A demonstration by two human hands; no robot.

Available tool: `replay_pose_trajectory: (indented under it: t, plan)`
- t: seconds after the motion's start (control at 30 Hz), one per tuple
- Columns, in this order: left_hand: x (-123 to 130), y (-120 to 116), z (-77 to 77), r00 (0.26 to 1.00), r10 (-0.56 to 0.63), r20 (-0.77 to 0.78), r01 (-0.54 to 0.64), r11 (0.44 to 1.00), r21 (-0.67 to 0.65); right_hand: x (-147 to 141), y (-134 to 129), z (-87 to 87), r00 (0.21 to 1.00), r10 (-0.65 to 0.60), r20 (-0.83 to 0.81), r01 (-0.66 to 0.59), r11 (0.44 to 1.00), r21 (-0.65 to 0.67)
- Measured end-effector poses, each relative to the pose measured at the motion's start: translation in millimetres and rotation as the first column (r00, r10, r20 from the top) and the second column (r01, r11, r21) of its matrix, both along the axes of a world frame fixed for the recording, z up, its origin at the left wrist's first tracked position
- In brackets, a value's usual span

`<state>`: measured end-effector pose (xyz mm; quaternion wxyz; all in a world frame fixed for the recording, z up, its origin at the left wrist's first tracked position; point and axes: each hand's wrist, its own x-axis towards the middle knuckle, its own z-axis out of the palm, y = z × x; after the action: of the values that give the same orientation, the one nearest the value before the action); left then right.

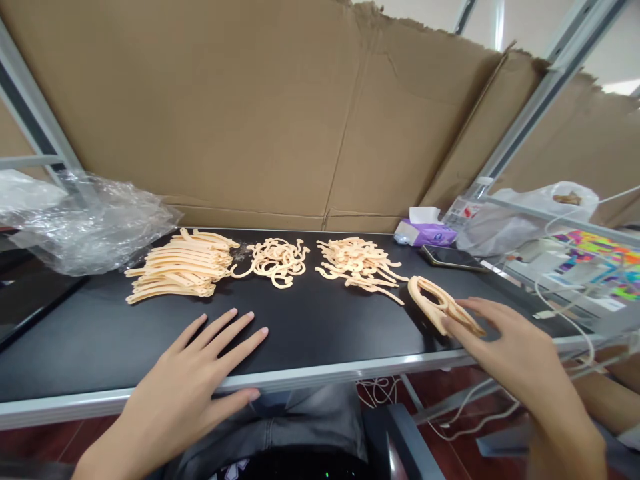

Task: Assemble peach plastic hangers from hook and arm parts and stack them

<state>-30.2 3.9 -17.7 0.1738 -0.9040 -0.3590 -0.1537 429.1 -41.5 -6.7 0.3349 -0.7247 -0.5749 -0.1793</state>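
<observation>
Your left hand [187, 377] spreads its fingers over the black table's [320, 337] front edge, well apart from your right hand [515, 343], whose thumb and fingers clasp the folded beige piece [425, 308] right of the piles [357, 259].

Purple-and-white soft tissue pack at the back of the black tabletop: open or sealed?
Open: a white paper tissue sticks up from the top of the purple-and-white soft tissue pack.

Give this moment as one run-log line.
left hand: open, palm down, nearest strip pile | right hand: thumb and fingers on looped piece | table: hook pile, curved-piece pile, phone
</observation>
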Motion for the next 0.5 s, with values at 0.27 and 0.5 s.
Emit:
replay_pose_trajectory:
  t: [0.27, 0.5]
  plan:
    - [-2, 0, -1.0, 1.0, 0.01, -0.016, -0.01, 1.0, -0.001, -22, 15, -8.1, 0.996, -0.035, 0.083, 0.037, 0.999, -0.029]
    - [-1, 1, 0.2, 1.0, 0.002, -0.019, -0.001, 1.0, 0.013, -23, 19, -10.7, 0.994, -0.096, 0.057, 0.101, 0.99, -0.097]
